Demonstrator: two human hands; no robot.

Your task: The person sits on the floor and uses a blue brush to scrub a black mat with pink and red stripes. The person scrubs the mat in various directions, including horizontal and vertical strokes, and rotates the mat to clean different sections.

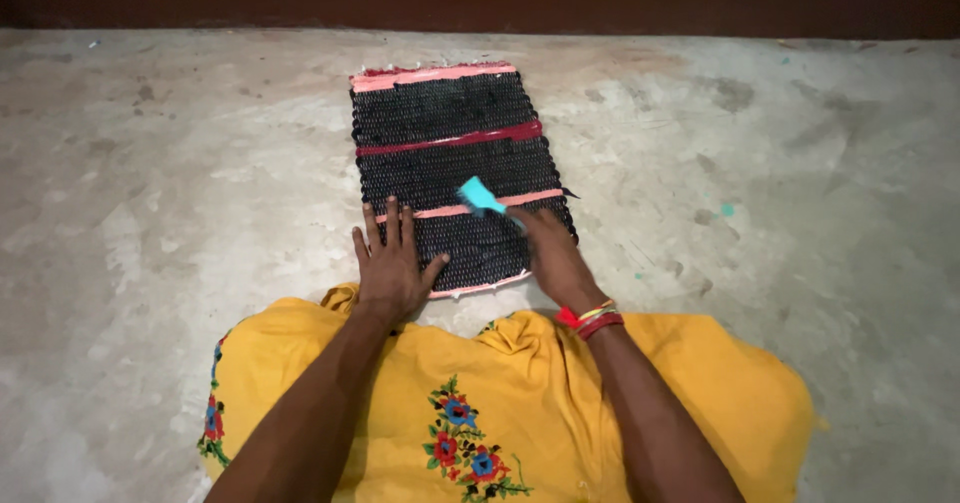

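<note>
Mat [455, 153]: left hand [392, 263] flat, fingers spread, on its near edge; right hand [552, 253] grips teal tool [481, 196] over it. Risk: mat may slide on floor [180, 193].

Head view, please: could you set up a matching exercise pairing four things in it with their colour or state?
Things:
1. left hand
2. right hand
3. woven mat
4. garment

States:
A. yellow, with embroidered flowers
B. black with pink and red stripes, lying on the concrete floor
C. flat, fingers spread, on the mat's near edge
D. closed around a turquoise tool

Pairs: 1-C, 2-D, 3-B, 4-A
</note>
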